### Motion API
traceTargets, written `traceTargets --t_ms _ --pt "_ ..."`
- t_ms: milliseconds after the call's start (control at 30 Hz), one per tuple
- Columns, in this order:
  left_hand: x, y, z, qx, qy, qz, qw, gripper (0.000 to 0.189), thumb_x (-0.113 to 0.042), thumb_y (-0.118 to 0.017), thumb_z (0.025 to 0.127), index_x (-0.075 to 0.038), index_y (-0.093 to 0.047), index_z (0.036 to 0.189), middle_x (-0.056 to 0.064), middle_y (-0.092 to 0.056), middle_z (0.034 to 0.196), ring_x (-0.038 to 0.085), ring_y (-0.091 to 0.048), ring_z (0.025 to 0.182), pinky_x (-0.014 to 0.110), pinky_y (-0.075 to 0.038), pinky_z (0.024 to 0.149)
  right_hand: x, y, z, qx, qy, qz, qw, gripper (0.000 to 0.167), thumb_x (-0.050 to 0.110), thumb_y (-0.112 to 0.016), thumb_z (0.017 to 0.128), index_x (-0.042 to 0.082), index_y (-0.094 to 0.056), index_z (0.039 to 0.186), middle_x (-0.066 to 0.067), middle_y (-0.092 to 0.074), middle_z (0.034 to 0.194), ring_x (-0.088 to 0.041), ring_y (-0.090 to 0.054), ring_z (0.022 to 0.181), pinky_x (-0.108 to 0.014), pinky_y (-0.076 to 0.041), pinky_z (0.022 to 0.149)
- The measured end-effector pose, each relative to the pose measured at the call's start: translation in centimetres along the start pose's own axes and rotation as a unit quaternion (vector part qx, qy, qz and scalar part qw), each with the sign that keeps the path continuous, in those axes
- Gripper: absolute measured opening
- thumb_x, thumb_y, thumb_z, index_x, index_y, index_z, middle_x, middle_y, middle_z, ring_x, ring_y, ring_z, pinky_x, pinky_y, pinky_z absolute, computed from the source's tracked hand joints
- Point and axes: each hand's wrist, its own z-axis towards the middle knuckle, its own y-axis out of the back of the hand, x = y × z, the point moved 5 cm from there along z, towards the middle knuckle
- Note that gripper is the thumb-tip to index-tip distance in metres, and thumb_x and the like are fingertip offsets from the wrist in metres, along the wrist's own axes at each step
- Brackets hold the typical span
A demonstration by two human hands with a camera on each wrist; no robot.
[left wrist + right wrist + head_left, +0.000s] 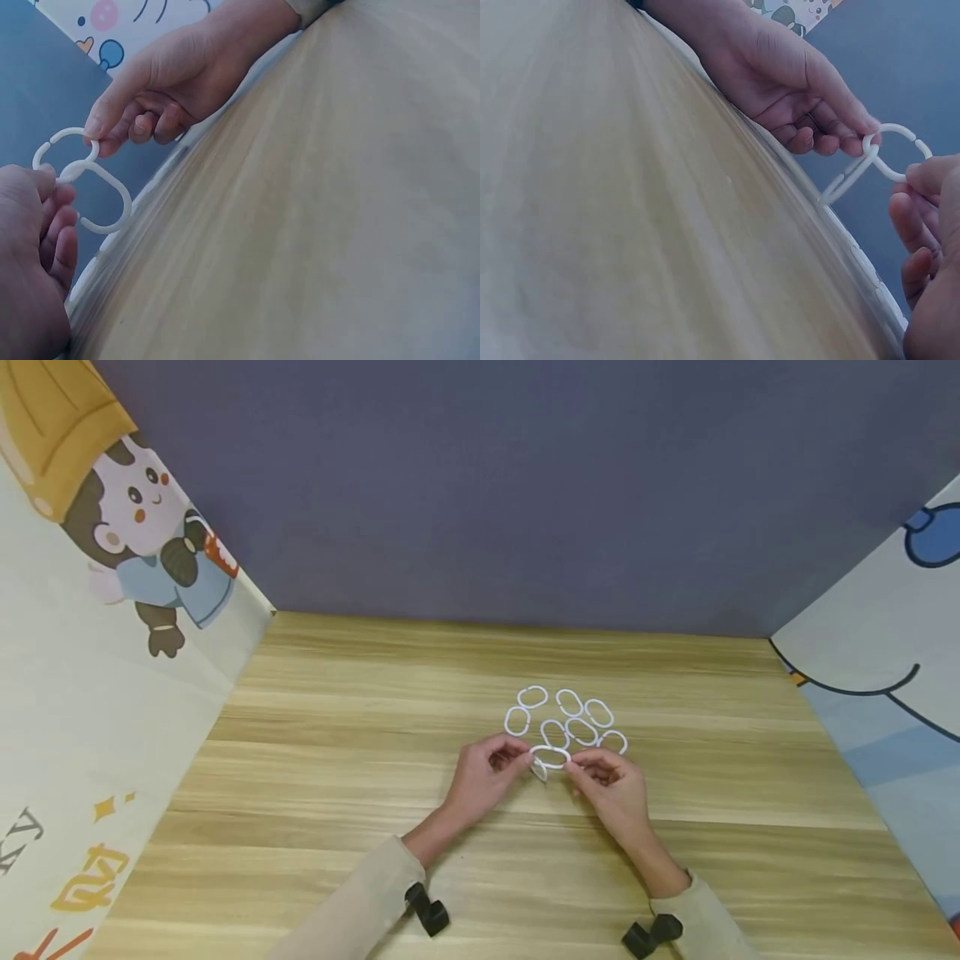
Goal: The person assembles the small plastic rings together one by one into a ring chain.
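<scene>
My left hand (487, 781) and right hand (618, 793) are raised just in front of several loose rings on the table. Between them is a white oval plastic ring (551, 747), pinched at its right end by my right thumb and fingers. A second white ring (541, 772) hangs linked through its left end, where my left thumb and fingers pinch the joint. In the left wrist view, the hanging ring (126, 196) shows a gap near my left fingers. The held ring (898, 129) has a small split in the right wrist view.
Loose white oval rings lie flat in a cluster beyond my hands, among them an upper-left ring (532, 687) and a right ring (611, 714). The wooden table (360, 710) ends at a dark back panel (480, 510). Printed panels (202, 693) stand on both sides.
</scene>
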Motion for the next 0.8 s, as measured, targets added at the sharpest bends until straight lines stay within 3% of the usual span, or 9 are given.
traceTargets --t_ms 133,300,633,800 --pt "-0.1 0.3 -0.4 0.003 0.001 -0.024 0.9997 0.013 -0.011 -0.084 0.099 -0.003 -0.082 0.109 0.009 -0.081 0.097 0.008 -0.067 0.082 0.023 -0.058 0.075 0.1 -0.1 -0.1 0.013 0.020 0.002 0.9997 0.012 -0.025 -0.075 0.088 -0.016 -0.072 0.096 0.001 -0.077 0.079 -0.005 -0.066 0.057 -0.016 -0.055 0.053" --pt "-0.3 0.8 -1.1 0.005 0.007 -0.018 0.9998 0.012 -0.013 -0.085 0.099 -0.005 -0.083 0.107 0.007 -0.081 0.097 0.008 -0.067 0.081 0.023 -0.058 0.074 0.2 -0.3 -0.4 0.026 0.036 -0.011 0.9989 0.015 -0.024 -0.076 0.087 -0.013 -0.074 0.096 -0.004 -0.076 0.077 -0.004 -0.065 0.060 -0.015 -0.052 0.053" --pt "-1.5 2.4 -2.2 -0.022 0.000 -0.030 0.9993 0.011 -0.008 -0.085 0.097 -0.002 -0.082 0.107 0.008 -0.082 0.099 0.009 -0.070 0.083 0.024 -0.060 0.078 0.6 -0.3 -0.5 0.047 0.069 -0.025 0.9962 0.018 -0.025 -0.074 0.088 -0.012 -0.075 0.101 0.008 -0.077 0.088 -0.003 -0.064 0.070 -0.013 -0.048 0.057" --pt "-1.1 3.7 -2.5 -0.043 0.005 -0.026 0.9987 0.010 -0.009 -0.086 0.097 -0.004 -0.083 0.106 0.008 -0.082 0.097 0.010 -0.069 0.082 0.023 -0.059 0.077 0.6 0.2 -0.3 0.027 0.071 -0.037 0.9964 0.016 -0.023 -0.074 0.089 -0.012 -0.075 0.100 0.008 -0.077 0.087 0.000 -0.059 0.066 -0.013 -0.046 0.057"
